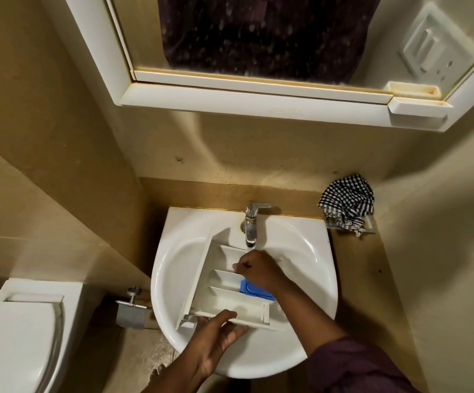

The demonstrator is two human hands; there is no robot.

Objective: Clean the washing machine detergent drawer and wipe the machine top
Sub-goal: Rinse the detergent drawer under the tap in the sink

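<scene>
**Drawer under the tap**

While water is running, the left hand is gripping the detergent drawer's near edge at lower centre, fingers curled; the right hand is rubbing inside, fingers hidden. Light, stiff, wet plastic is probably slippery: rims are offering the safest hold in the sink, beneath the tap.

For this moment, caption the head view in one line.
Left hand steadies detergent drawer in sink; right hand scrubs inside, under tap.

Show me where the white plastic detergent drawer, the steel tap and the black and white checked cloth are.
white plastic detergent drawer [201, 279]: head view, on its long left wall.
steel tap [251, 222]: head view, on the spout.
black and white checked cloth [346, 201]: head view, on the middle of the bundle.
</scene>
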